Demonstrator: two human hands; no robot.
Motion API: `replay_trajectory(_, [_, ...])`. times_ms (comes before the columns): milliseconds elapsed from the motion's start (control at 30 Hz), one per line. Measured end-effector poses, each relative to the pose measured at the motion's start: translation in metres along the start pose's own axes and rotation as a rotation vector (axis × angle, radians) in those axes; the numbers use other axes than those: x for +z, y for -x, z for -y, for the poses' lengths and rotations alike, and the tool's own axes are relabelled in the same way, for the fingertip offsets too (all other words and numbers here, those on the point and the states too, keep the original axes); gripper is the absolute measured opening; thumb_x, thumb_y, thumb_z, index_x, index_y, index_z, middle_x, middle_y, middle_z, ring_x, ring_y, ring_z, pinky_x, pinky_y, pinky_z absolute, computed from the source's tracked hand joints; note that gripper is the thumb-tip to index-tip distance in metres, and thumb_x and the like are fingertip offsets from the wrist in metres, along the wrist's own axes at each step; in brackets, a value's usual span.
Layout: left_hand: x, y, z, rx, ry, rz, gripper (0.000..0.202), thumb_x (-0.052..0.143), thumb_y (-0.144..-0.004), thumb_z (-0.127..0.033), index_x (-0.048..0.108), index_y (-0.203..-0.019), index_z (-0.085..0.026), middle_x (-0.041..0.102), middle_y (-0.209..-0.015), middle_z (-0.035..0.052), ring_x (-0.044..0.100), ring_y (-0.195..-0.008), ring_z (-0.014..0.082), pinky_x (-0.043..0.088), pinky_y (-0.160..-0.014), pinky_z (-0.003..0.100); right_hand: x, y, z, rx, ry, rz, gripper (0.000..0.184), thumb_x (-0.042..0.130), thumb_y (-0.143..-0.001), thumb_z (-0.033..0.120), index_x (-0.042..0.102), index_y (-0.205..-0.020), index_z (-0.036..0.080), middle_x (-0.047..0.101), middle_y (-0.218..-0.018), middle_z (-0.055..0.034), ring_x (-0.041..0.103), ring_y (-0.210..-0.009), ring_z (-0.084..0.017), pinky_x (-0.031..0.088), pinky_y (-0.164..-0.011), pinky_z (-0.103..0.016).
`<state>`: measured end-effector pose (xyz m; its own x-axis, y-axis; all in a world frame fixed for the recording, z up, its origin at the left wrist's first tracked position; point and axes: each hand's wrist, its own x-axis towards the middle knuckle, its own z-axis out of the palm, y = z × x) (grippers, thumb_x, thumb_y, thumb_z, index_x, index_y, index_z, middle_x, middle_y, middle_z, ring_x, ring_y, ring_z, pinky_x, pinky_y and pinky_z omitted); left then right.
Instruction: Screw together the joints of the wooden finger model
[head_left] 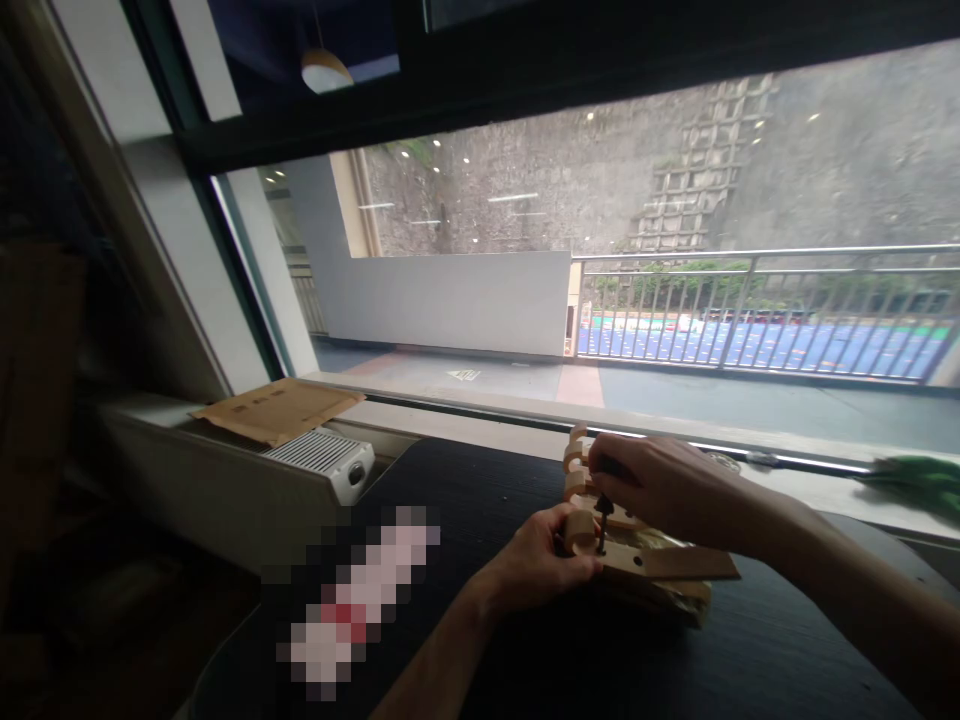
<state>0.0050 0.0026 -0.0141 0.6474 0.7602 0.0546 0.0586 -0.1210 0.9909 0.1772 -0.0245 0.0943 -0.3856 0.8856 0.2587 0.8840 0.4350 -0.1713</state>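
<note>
A pale wooden rack (686, 563) with a row of curved hooks (576, 483) along its left side lies near the far edge of the dark table. My left hand (534, 556) is closed around its near end, the thumb lying along the wood beside a hook. In my right hand (656, 490) is a screwdriver (604, 512), held upright, with its tip down at a hole in the flat wooden piece. The fingers hide most of the handle. Under the rack sits a rough, yellowish-brown block (694, 603), whose material I cannot make out.
A pixelated pinkish-white patch (375, 580) covers something on the dark table (472, 490). To the left, a brown paper envelope (277, 412) rests on a ledge beside a white vented unit (330, 462). Green leaves (919, 485) lie on the windowsill at right. A large window faces me.
</note>
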Motion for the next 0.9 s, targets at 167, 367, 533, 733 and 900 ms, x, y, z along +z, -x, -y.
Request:
replay_trajectory(167, [0.000,0.000,0.004,0.022,-0.008,0.007,0.026,0.066,-0.070,-0.016,0.060,-0.094,-0.012,0.051,-0.074,-0.0029,0.045,-0.066,0.0080,0.037,-0.061,0.019,0.012,-0.001,-0.004,0.059,-0.030,-0.052,0.018,0.044,-0.089,0.032,0.058,-0.083,0.023,0.062,-0.065,0.0019,0.049,-0.052,-0.011,0.022,-0.050,-0.025])
replay_trajectory(367, [-0.001,0.002,0.000,0.027,-0.041,0.004,0.022,0.065,-0.070,-0.015,0.059,-0.091,-0.012,0.050,-0.074,-0.0030,0.044,-0.066,0.0079,0.036,-0.060,0.019,0.033,-0.004,-0.008,0.174,-0.014,-0.180,0.026,0.042,-0.088,0.041,0.054,-0.075,0.022,0.053,-0.054,0.0026,0.041,-0.047,-0.012,0.020,-0.048,-0.025])
replay_trajectory(533, [0.000,0.002,-0.002,0.007,-0.059,-0.002,0.021,0.064,-0.070,-0.014,0.057,-0.090,-0.012,0.050,-0.075,-0.0029,0.044,-0.067,0.0083,0.036,-0.063,0.020,0.035,0.001,0.002,0.146,-0.099,-0.189,0.021,0.042,-0.088,0.040,0.053,-0.081,0.024,0.056,-0.060,0.0027,0.046,-0.051,-0.012,0.022,-0.050,-0.025])
replay_trajectory(733, [0.000,0.004,-0.005,-0.006,-0.094,-0.016,0.019,0.063,-0.072,-0.016,0.056,-0.089,-0.014,0.049,-0.076,-0.0031,0.042,-0.069,0.0089,0.036,-0.063,0.020,0.018,0.014,0.004,0.084,-0.143,-0.131,0.018,0.042,-0.089,0.034,0.054,-0.080,0.024,0.060,-0.069,0.0014,0.049,-0.058,-0.013,0.023,-0.053,-0.025])
replay_trajectory(900, [-0.001,0.005,-0.009,-0.033,-0.103,-0.020,0.023,0.064,-0.072,-0.016,0.057,-0.093,-0.013,0.051,-0.080,-0.0021,0.045,-0.071,0.0096,0.038,-0.065,0.020,0.023,0.008,-0.008,0.125,-0.152,-0.150,0.025,0.040,-0.090,0.040,0.052,-0.077,0.023,0.058,-0.060,0.0017,0.047,-0.053,-0.013,0.023,-0.052,-0.025])
